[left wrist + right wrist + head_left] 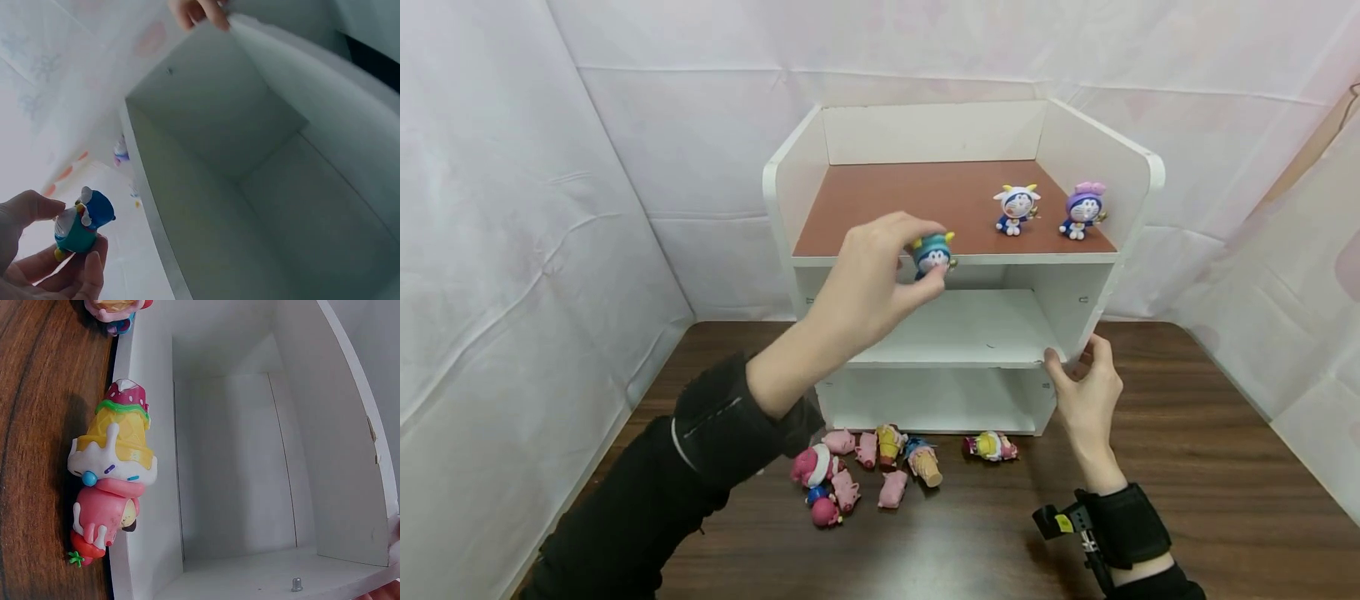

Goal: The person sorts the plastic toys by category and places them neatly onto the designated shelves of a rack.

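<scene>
Between thumb and fingers my left hand [868,279] pinches a small cartoon cat figurine [932,254] with a teal horned hood, held in front of the top shelf's edge. The left wrist view shows that figurine [84,222] tilted, with its blue body outward. My right hand [1088,396] grips the right side edge of the white shelf unit [925,367] at the middle board. On the brown top shelf [895,204] stand two similar figurines, one with a white horned hood [1017,210] and one with a purple hood [1082,212].
Several pink pig figurines [892,489] and other toys lie on the dark wooden table [985,533] before the unit. An ice-cream-cone pig figurine [991,447] lies apart, near the unit's lower right; the right wrist view shows it close. White cloth [700,125] hangs behind.
</scene>
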Available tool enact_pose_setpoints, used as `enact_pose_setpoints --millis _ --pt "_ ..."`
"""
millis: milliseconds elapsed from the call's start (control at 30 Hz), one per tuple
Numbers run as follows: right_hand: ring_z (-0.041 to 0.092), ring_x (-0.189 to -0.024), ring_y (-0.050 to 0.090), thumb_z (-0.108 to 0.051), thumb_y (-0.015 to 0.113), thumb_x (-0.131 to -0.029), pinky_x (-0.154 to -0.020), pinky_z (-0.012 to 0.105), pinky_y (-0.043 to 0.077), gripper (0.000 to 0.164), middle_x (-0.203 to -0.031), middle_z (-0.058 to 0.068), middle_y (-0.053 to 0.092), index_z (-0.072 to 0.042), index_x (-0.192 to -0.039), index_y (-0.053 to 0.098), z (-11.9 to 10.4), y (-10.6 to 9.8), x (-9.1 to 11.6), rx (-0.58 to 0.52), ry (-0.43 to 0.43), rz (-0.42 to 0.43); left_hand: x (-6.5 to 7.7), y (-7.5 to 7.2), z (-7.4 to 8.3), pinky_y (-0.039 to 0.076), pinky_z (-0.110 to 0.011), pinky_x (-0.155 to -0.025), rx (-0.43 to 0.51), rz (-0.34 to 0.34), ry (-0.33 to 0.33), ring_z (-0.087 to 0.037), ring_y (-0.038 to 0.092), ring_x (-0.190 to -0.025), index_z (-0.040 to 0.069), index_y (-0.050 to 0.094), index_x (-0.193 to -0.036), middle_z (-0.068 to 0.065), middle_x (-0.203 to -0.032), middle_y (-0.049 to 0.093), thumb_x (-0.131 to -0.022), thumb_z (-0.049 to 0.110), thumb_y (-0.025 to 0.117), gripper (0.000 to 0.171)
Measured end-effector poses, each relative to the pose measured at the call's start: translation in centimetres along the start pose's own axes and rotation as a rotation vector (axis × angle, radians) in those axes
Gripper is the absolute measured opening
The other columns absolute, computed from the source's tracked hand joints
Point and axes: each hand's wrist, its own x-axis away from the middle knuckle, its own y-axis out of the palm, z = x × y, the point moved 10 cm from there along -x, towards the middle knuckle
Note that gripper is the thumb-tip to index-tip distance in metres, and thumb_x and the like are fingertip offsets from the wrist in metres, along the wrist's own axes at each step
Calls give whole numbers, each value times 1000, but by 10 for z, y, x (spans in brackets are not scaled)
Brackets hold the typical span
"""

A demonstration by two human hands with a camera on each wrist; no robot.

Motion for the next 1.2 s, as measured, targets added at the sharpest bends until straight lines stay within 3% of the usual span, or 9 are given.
enact_pose_setpoints --millis 233,567,700,933,1100,1200 --pt "32 -85 58 -4 64 -77 -61 0 37 37 -98 24 57 9 -109 49 0 0 0 -2 -2 -1 -26 0 -10 44 -22 -67 -17 -24 -22 -16 52 -77 -2 59 -107 -9 -96 59 -81 6 58 27" --pt "31 -85 58 -4 64 -77 -61 0 37 37 -98 23 57 8 -109 49 2 0 0 7 6 -2 -50 12 -29 44 -22 -76 -17 -75 -66 -15 53 -85 -1 58 -110 -8 -100 58 -82 4 55 29" --pt "30 -84 58 -4 64 -77 -61 0 37 37 -98 23 57 8 -110 49 1 0 0 5 4 -1 -55 16 -37 45 -21 -76 -8 -94 -85 -15 54 -86 -2 56 -112 -9 -102 58 -83 3 54 29" --pt "15 -78 54 -5 64 -77 -60 2 39 37 -97 20 59 7 -109 50 2 1 0 31 12 8 -60 24 -51 44 -19 -76 10 -125 -135 -14 56 -88 0 54 -116 -8 -105 59 -84 4 55 33" --pt "18 -79 55 -5 64 -77 -61 2 39 37 -98 20 58 7 -109 50 1 1 0 20 9 5 -63 29 -57 43 -17 -74 -4 -155 -153 -13 55 -88 1 54 -118 -7 -107 58 -85 6 54 34" --pt "13 -79 55 -6 64 -77 -61 2 39 38 -98 20 58 7 -110 50 1 0 0 23 11 7 -65 31 -59 43 -18 -74 -10 -172 -156 -13 54 -89 1 52 -120 -8 -109 57 -85 6 53 35"
